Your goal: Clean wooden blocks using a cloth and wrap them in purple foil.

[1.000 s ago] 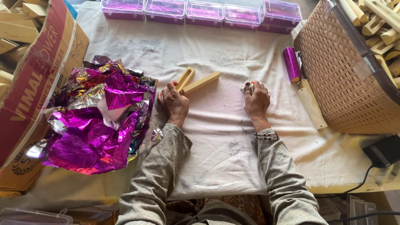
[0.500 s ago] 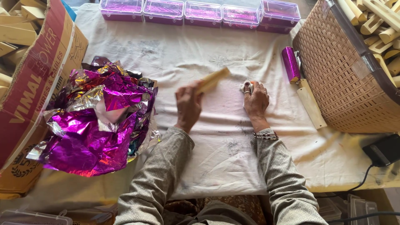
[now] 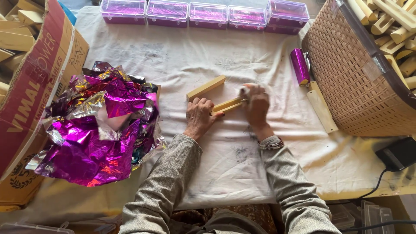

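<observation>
Overhead view of a work table draped with a stained white cloth (image 3: 242, 173). The left hand (image 3: 198, 116) is laid palm-down near the centre of the cloth, its fingers closed over the near end of a slotted wooden piece (image 3: 229, 104), which is held flat and pointed to the right. The right hand (image 3: 256, 106) is set against the far right end of the same piece; a small wad of white rag (image 3: 243, 91) is pinched in its curled fingers and pressed to the wood. This hand is blurred, so the exact grip cannot be told.

A second plain wooden block (image 3: 206, 88) is seen lying free on the cloth just beyond the left hand, tilted, apart from the held piece.

At the left, a crumpled heap of purple and silver foil (image 3: 99, 130) is spread over the cloth beside a cardboard box (image 3: 26, 108) filled with wooden pieces. Along the far edge, a row of clear purple-tinted plastic boxes (image 3: 208, 13) is lined up. At the right, a woven basket (image 3: 355, 82) loaded with wooden pieces is placed; beside it lie a foil-wrapped purple block (image 3: 299, 66) and, nearer, a flat pale wooden strip (image 3: 321, 107). A black device with a cord (image 3: 396, 154) is seen at the near right corner.
</observation>
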